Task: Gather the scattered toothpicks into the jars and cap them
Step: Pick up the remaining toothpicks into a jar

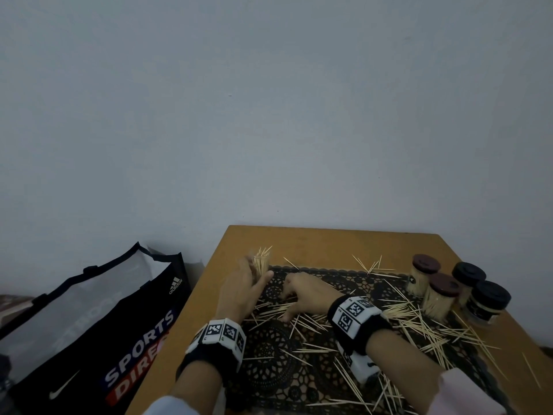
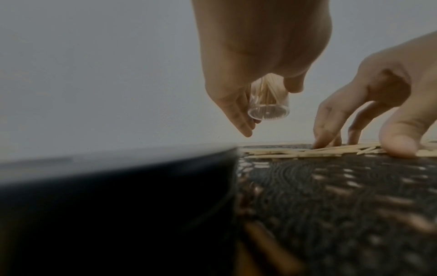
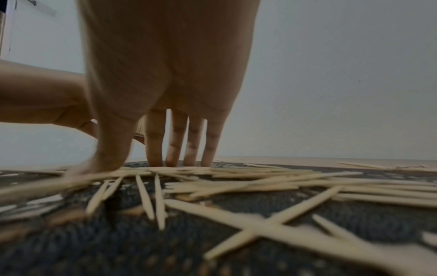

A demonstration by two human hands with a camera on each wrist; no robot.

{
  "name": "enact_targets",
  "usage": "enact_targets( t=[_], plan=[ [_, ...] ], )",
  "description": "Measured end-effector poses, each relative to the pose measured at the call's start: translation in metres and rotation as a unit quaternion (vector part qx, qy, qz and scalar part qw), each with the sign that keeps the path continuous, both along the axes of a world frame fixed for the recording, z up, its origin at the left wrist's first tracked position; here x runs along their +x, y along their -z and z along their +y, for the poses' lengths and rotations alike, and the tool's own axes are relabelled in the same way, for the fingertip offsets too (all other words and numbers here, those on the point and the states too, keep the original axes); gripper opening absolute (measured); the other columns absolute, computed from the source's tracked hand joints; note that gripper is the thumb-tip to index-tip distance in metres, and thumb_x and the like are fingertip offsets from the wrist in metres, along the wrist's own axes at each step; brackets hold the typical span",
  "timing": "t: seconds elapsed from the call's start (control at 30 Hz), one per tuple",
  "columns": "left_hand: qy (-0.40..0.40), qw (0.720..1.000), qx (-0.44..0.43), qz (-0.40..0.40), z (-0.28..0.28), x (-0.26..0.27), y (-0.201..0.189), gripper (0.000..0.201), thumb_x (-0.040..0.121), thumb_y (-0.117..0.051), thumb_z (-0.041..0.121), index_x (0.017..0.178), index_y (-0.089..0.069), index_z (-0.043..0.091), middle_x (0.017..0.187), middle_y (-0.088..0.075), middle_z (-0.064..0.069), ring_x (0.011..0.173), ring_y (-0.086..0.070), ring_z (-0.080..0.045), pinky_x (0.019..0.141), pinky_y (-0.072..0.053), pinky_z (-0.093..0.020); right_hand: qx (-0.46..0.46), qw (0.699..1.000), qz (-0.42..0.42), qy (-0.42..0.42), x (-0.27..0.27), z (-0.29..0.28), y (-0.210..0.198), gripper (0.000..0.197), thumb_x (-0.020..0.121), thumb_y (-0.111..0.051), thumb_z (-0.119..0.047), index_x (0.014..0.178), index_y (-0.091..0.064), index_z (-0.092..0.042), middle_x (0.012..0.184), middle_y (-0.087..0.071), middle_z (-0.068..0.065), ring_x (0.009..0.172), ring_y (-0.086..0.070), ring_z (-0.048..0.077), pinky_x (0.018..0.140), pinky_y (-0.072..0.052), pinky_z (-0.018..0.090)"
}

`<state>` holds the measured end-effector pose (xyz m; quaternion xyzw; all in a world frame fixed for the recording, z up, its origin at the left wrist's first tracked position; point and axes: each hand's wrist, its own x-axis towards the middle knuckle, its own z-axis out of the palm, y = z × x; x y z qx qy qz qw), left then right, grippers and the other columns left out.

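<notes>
A plain grey wall is backing a small wooden table (image 1: 314, 238) with a black lace mat (image 1: 275, 348). Toothpicks (image 1: 419, 324) are lying scattered across it: light, stiff, slippery, best pinched in bundles at mid-length. The right hand (image 1: 302, 290) is pressing spread fingertips (image 3: 175, 160) onto a cluster, gripping nothing. The left hand (image 1: 242, 283) is holding a clear jar (image 2: 268, 101) aloft. Four capped jars (image 1: 443, 290) are crowding the right edge.

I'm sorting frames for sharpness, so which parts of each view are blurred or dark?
Head view: dim overall, left hand and its jar motion-smeared. Left wrist view: a dark blurred mass fills the lower left, the near mat is out of focus. Right wrist view: foreground toothpicks soft, right hand's thumb streaked.
</notes>
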<state>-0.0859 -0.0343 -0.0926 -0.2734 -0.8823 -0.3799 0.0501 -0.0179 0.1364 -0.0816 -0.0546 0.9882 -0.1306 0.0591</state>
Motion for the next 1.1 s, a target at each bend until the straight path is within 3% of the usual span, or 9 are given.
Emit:
enact_targets(
  t=[0.07,0.13,0.2,0.3,0.4,0.53,0.77,0.9,1.1],
  plan=[
    [-0.001,1.000,-0.016,0.002,-0.0004,-0.0001,0.0001,0.050,0.092,-0.054,0.054,0.119,-0.043,0.014,0.102,-0.064,-0.002,0.091,-0.064,-0.022,0.083,-0.052,-0.040,-0.025,1.000,0.014,0.002,-0.0016,-0.0004,-0.0010,0.037,0.078,-0.078,-0.031,0.109,-0.073,-0.012,0.109,-0.065,0.003,0.097,-0.059,0.017,0.076,-0.042,0.023],
    [-0.002,1.000,-0.026,0.004,-0.0006,-0.0004,0.0005,0.050,0.091,-0.052,0.058,0.117,-0.043,0.015,0.099,-0.064,-0.001,0.087,-0.064,-0.021,0.081,-0.053,-0.041,-0.028,0.999,0.027,0.004,-0.0020,-0.0004,-0.0029,0.021,0.081,-0.076,-0.021,0.099,-0.076,-0.012,0.096,-0.072,0.003,0.086,-0.064,0.016,0.073,-0.045,0.023],
    [0.001,0.999,-0.032,0.004,-0.0008,-0.0006,0.0009,0.051,0.091,-0.051,0.059,0.117,-0.043,0.016,0.099,-0.065,-0.001,0.087,-0.063,-0.020,0.081,-0.053,-0.040,0.004,0.999,0.047,0.006,-0.0001,-0.0017,-0.0056,0.013,0.084,-0.072,-0.021,0.094,-0.077,-0.014,0.092,-0.074,0.000,0.083,-0.065,0.014,0.070,-0.045,0.024],
    [0.006,0.999,-0.034,0.003,-0.0008,-0.0016,0.0017,0.049,0.092,-0.053,0.056,0.118,-0.043,0.016,0.102,-0.064,-0.002,0.089,-0.062,-0.021,0.082,-0.052,-0.040,0.066,0.995,0.072,0.004,0.0031,-0.0045,-0.0076,0.012,0.088,-0.064,-0.025,0.089,-0.075,-0.020,0.089,-0.072,-0.004,0.081,-0.065,0.014,0.065,-0.048,0.027],
    [0.001,0.999,-0.048,0.005,-0.0007,-0.0019,0.0014,0.050,0.091,-0.052,0.057,0.117,-0.043,0.016,0.103,-0.063,-0.002,0.090,-0.062,-0.021,0.083,-0.052,-0.041,0.088,0.995,0.052,0.001,0.0043,-0.0049,-0.0077,0.012,0.088,-0.060,-0.025,0.090,-0.069,-0.018,0.094,-0.068,-0.003,0.085,-0.063,0.016,0.071,-0.047,0.031],
    [-0.001,0.999,-0.053,0.006,-0.0006,-0.0022,0.0022,0.051,0.092,-0.050,0.059,0.117,-0.044,0.016,0.103,-0.064,-0.001,0.090,-0.062,-0.022,0.082,-0.052,-0.041,0.122,0.991,0.046,-0.004,0.0036,-0.0038,-0.0034,0.014,0.092,-0.052,-0.024,0.094,-0.062,-0.014,0.100,-0.062,0.002,0.089,-0.059,0.022,0.069,-0.042,0.034],
    [-0.035,0.997,-0.062,-0.002,-0.0009,-0.0035,0.0027,0.042,0.094,-0.055,0.048,0.119,-0.041,0.017,0.110,-0.063,-0.002,0.095,-0.063,-0.022,0.079,-0.051,-0.036,0.086,0.975,0.174,0.107,-0.0021,-0.0023,-0.0007,0.021,0.103,-0.037,-0.023,0.101,-0.055,-0.013,0.092,-0.063,0.002,0.080,-0.061,0.023,0.074,-0.052,0.038],
    [-0.031,0.997,-0.069,-0.011,-0.0011,-0.0045,0.0041,0.045,0.094,-0.058,0.044,0.124,-0.040,0.017,0.115,-0.064,-0.004,0.098,-0.062,-0.023,0.082,-0.051,-0.037,0.029,0.953,0.253,0.164,-0.0034,-0.0013,-0.0010,0.013,0.105,-0.038,-0.021,0.101,-0.050,-0.017,0.081,-0.053,-0.006,0.068,-0.055,0.014,0.068,-0.052,0.031],
    [0.018,0.997,-0.078,-0.014,0.0009,-0.0032,0.0033,0.048,0.092,-0.062,0.041,0.127,-0.040,0.019,0.119,-0.063,-0.001,0.102,-0.061,-0.020,0.087,-0.048,-0.036,-0.005,0.927,0.357,0.114,-0.0028,-0.0043,-0.0056,0.010,0.090,-0.061,-0.007,0.094,-0.060,-0.016,0.092,-0.059,-0.003,0.076,-0.053,0.011,0.066,-0.050,0.027]
  ],
)
